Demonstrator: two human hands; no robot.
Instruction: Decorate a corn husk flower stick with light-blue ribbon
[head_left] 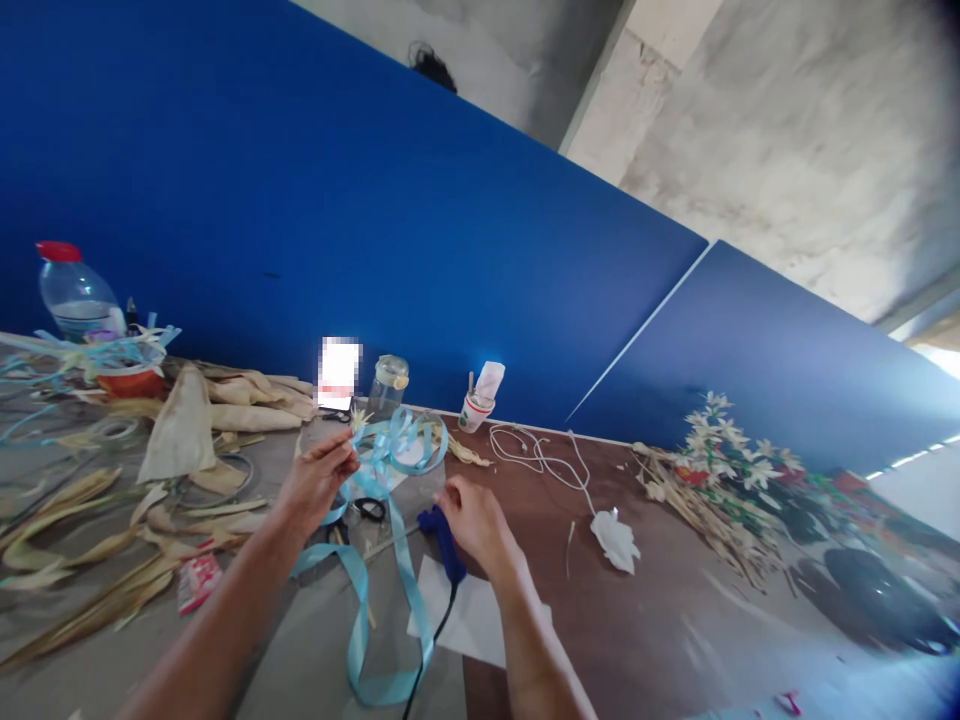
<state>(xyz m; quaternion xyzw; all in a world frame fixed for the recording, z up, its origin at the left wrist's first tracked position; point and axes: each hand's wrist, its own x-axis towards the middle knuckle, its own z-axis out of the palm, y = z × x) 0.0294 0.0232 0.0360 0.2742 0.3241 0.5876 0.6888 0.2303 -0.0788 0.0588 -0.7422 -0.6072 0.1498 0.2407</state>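
Observation:
My left hand (319, 480) is closed in a pinch, with a small pale yellow flower (361, 417) showing at its fingertips. Loops of light blue ribbon (401, 438) lie just beside those fingers, and a long tail curls down toward the front. To the right, my right hand (474, 515) has its fingers curled in; what they hold, if anything, is hidden. Close below them is a dark blue glue gun (448, 548) with a black cord; I cannot tell whether the hand touches it. Black-handled scissors (369, 510) lie between the hands.
Dried corn husks (191, 430) cover the left side. A lit phone (339, 372), a clear jar (388, 382) and a white cup (477, 408) line the blue partition (375, 230). White cable (540, 455), paper (480, 610) and white flowers (720, 440) are on the right.

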